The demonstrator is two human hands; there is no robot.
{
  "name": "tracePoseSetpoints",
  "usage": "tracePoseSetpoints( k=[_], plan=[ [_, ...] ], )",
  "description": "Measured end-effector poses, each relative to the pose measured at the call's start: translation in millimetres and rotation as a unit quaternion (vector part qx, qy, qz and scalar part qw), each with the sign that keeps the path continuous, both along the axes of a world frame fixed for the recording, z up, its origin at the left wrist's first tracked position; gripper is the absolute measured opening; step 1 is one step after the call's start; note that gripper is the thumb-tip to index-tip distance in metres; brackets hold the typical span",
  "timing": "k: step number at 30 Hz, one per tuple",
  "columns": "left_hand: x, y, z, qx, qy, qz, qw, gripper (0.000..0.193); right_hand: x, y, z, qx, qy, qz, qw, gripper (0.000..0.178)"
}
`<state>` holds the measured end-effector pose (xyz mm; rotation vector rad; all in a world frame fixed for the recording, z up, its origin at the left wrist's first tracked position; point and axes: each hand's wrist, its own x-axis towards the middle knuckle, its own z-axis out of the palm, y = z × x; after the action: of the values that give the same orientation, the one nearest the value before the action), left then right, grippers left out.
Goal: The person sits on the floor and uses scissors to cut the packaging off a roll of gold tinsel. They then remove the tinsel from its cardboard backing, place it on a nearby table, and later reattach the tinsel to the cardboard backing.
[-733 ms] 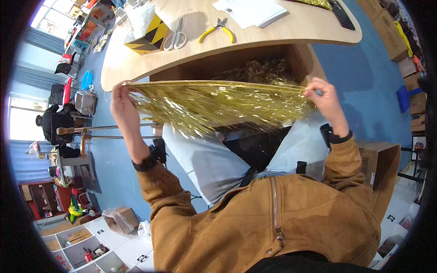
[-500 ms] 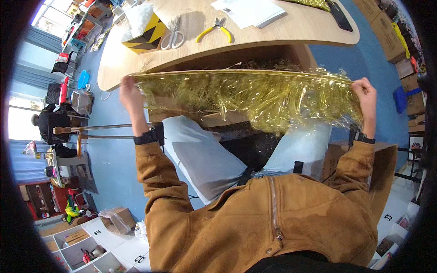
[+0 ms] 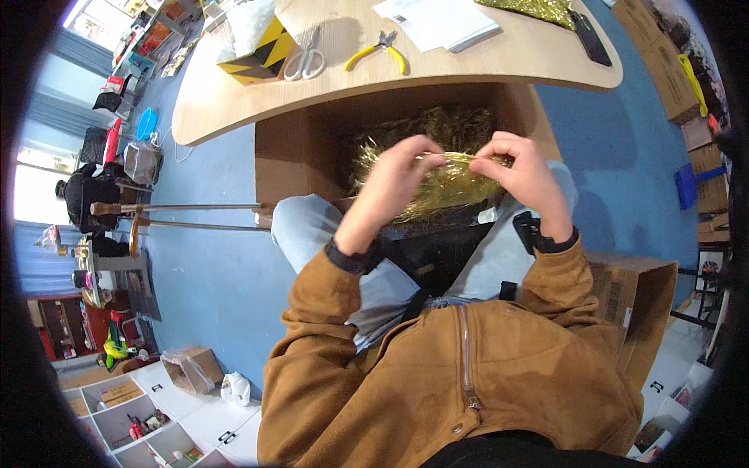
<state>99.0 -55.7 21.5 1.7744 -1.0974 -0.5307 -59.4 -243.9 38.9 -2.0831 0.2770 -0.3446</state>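
My left hand (image 3: 396,173) and my right hand (image 3: 521,170) are close together above my lap. Both pinch the top edge of a shiny gold tinsel fringe (image 3: 456,186), with a short twisted stretch of it showing between the fingertips. Its strands hang loose below my fingers and partly hide behind my left hand. Beneath and behind the hands stands an open cardboard box (image 3: 292,148) under the table edge. More gold tinsel (image 3: 456,121) lies inside that box, in shadow.
On the wooden table (image 3: 335,90) lie white-handled scissors (image 3: 306,64), yellow-handled pliers (image 3: 381,53), white papers (image 3: 441,25) and a gold tinsel bundle (image 3: 530,9). A black-and-yellow striped box (image 3: 264,58) stands at left. Another cardboard box (image 3: 636,312) is by my right side.
Both hands have come inward from far apart to nearly touching. The fringe that was stretched wide between them is now gathered, and the box behind it shows.
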Motion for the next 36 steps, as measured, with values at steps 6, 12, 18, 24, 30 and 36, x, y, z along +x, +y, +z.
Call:
tracePoseSetpoints(
  k=[6, 12, 18, 24, 30, 36],
  plan=[
    [69, 68, -23, -0.071, -0.092, 0.195, 0.974, 0.010, -39, -48, -2, 0.066, 0.038, 0.012, 0.997, 0.017],
    [151, 123, -79, -0.202, -0.074, 0.430, 0.877, 0.022, -85, -107, -14, 0.209, 0.025, 0.015, 0.977, 0.027],
    [164, 133, -89, 0.102, -0.230, 0.518, 0.818, 0.017, -108, -132, 2, 0.238, -0.049, -0.104, 0.964, 0.026],
    [30, 15, -47, -0.149, 0.002, 0.077, 0.986, 0.027, -17, -41, 1, 0.058, 0.045, 0.088, 0.993, 0.017],
    [-2, -9, -20, -0.076, 0.088, -0.051, 0.992, 0.015, 8, -22, 1, 0.138, 0.036, 0.117, 0.983, 0.024],
    [45, 46, -22, -0.089, 0.021, 0.070, 0.993, 0.013, -9, -56, -5, 0.163, 0.035, 0.076, 0.983, 0.045]
  ],
)
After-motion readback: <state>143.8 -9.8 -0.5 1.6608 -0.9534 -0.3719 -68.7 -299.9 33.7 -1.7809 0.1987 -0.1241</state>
